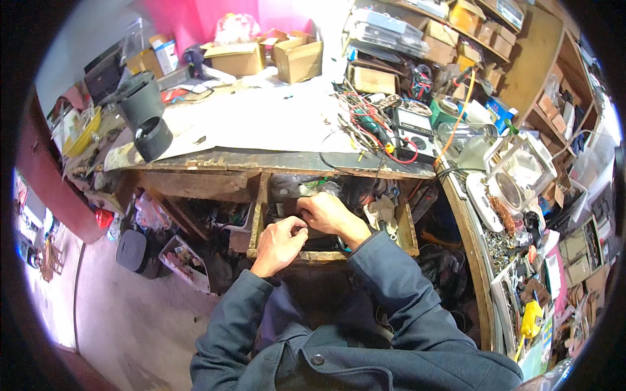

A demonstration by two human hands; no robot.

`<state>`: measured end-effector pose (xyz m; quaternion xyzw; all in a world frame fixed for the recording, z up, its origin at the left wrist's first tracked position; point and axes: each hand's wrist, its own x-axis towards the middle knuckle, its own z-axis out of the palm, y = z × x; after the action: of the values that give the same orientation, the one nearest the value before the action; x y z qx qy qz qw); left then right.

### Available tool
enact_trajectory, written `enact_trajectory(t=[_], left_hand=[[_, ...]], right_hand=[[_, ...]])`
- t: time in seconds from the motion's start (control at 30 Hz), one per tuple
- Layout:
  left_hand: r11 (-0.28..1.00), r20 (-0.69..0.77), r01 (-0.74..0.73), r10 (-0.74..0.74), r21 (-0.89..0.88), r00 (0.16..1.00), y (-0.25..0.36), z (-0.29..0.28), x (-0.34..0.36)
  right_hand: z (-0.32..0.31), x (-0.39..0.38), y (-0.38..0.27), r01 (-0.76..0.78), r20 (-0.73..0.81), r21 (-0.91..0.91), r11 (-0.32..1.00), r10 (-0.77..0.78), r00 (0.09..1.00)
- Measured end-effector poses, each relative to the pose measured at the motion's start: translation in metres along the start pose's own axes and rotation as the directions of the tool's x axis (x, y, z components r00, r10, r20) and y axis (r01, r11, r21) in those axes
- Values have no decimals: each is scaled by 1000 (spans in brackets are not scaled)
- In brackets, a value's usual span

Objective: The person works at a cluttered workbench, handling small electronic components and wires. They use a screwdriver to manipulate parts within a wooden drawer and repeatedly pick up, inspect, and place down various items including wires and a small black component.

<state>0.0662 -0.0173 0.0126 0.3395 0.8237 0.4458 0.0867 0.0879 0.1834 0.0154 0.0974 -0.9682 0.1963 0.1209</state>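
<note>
Both my hands are over an open wooden drawer (pixel 259 215) full of jumbled items, pulled out from under the workbench. My left hand (pixel 280 245) is closed above the drawer's left side, thumb and fingers pressed together. My right hand (pixel 331 216) sits slightly farther in, its fingers curled down toward the left hand. Whatever lies between the fingers is too small or hidden to make out. Clear plastic bags (pixel 319 187) lie at the drawer's back. To the right of my right hand is a pale cloth-like item (pixel 383 212).
On the bench, white sheeting (pixel 261 120) covers much of the top. A dark cylinder (pixel 153 138) stands left; tangled test leads and a meter (pixel 415 133) lie right. Cardboard boxes (pixel 297 58) stand behind. A cluttered side bench (pixel 469 254) runs along my right, with a yellow tool (pixel 531 319).
</note>
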Motion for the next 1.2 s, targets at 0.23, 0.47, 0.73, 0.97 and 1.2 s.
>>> enact_trajectory(t=[0.23,0.47,0.73,0.97,1.2], left_hand=[[999,11,-15,16,-37,1000,0,-1,-2],[998,-21,-53,53,-28,998,-3,-1,-1],[999,-26,-29,28,-25,999,-4,-1,-1],[997,-52,-76,77,16,996,-3,0,-4],[999,-13,-27,27,24,1000,6,-4,-3]], right_hand=[[-1,-3,-1,13,23,-3,1000,-13,1000],[1,-4,-1,0,32,-33,999,1,999],[4,-3,1,48,34,5,999,-48,998],[5,-5,0,10,45,-57,998,-8,999],[-2,-6,-6,-33,88,-54,998,38,995]])
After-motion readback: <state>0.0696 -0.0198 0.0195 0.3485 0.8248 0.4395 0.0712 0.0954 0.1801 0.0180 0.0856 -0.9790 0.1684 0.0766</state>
